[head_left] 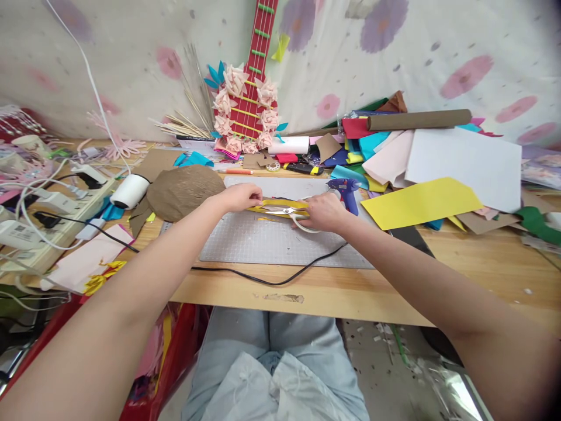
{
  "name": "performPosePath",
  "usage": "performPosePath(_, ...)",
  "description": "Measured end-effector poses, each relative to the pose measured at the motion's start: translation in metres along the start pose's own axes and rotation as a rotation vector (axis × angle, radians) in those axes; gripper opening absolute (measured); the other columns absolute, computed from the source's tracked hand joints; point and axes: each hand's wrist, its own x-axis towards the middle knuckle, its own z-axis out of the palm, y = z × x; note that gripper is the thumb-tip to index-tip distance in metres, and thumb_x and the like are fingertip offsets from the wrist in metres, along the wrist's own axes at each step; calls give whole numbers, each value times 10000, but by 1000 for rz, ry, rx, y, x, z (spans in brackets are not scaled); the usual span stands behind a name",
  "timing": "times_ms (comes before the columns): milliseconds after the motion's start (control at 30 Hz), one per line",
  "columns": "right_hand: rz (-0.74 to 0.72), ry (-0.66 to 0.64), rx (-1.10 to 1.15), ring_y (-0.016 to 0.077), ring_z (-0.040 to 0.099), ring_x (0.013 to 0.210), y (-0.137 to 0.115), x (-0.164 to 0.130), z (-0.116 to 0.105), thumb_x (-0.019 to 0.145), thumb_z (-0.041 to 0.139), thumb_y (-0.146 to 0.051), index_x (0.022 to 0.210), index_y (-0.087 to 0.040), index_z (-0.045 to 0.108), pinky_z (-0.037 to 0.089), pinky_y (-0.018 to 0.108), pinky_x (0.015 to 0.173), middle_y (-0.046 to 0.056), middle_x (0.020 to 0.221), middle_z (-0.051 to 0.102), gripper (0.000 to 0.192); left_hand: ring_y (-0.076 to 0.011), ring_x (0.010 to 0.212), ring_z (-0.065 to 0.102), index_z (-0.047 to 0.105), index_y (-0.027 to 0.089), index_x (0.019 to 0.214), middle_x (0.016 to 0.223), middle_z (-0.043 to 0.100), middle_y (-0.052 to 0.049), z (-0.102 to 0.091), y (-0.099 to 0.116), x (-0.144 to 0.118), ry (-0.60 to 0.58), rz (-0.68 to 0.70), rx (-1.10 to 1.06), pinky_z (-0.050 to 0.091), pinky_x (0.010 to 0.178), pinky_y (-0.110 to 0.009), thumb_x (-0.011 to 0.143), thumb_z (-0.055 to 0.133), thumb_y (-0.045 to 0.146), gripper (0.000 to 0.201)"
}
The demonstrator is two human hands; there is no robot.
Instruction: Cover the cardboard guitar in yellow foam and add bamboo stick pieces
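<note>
Over the grey cutting mat (245, 245), my left hand (243, 197) pinches the left end of a narrow yellow paper strip (274, 203). My right hand (323, 211) is closed at the strip's other end and also has white-handled scissors (302, 224) in it. The scissors' blades point left, lying along the strip between both hands. Beneath them, a small yellow scrap (265, 219) rests on the mat. Just behind my right hand stands a blue glue gun (346, 192). My right fingertips are partly hidden.
A paper guitar with pink flowers (248, 111) leans against the wall. Brown crumpled paper (186, 190) lies left, near a power strip (65, 222). Yellow paper (421, 202), a white sheet (468, 166) and a brown roll (418, 120) are piled right. A black cable (272, 283) crosses the front.
</note>
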Motion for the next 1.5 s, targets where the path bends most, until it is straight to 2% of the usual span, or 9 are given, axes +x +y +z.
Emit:
performPosePath(133, 21, -27, 11, 251, 610, 829, -2, 0, 0, 769, 328, -701, 1016, -190, 557, 285, 277, 607, 127, 961, 664, 612, -143, 784, 554, 597, 194, 889, 883, 610, -9, -2, -2, -15, -12, 17, 24, 392, 639, -221, 657, 601, 450, 345)
performPosePath(300, 0, -15, 32, 246, 613, 841, -11, 6, -4, 759, 335, -715, 1053, -193, 543, 292, 273, 585, 128, 970, 660, 634, -153, 824, 549, 594, 204, 837, 927, 594, -19, 3, -2, -24, 73, 47, 185, 383, 642, -241, 753, 504, 294, 152)
performPosePath(400, 2, -21, 25, 243, 613, 845, -16, 10, -7, 766, 341, -705, 1088, -191, 532, 301, 275, 596, 134, 973, 660, 636, -148, 813, 548, 596, 209, 827, 934, 601, -16, 4, -1, -23, 95, 47, 212, 368, 617, -243, 784, 473, 263, 140)
performPosePath(700, -25, 1, 18, 247, 610, 837, -20, 19, -12, 799, 343, -639, 1066, -178, 540, 303, 288, 635, 142, 973, 660, 568, -137, 799, 537, 601, 215, 806, 936, 598, 4, -5, 4, -17, 59, 29, 199, 339, 599, -235, 779, 495, 276, 125)
performPosePath(1167, -75, 50, -14, 240, 605, 837, -20, 14, -9, 837, 366, -546, 1118, -167, 508, 303, 283, 621, 138, 962, 660, 493, -135, 778, 531, 616, 223, 804, 933, 609, 8, -3, 4, -11, 30, 29, 209, 335, 587, -234, 759, 488, 288, 150)
performPosePath(1500, -95, 30, 2, 238, 619, 765, -19, 17, -10, 854, 346, -510, 1054, -157, 541, 261, 284, 563, 136, 907, 673, 450, -130, 803, 552, 628, 207, 828, 893, 634, 8, -6, -2, -8, -27, 43, 108, 389, 696, -216, 745, 472, 278, 190)
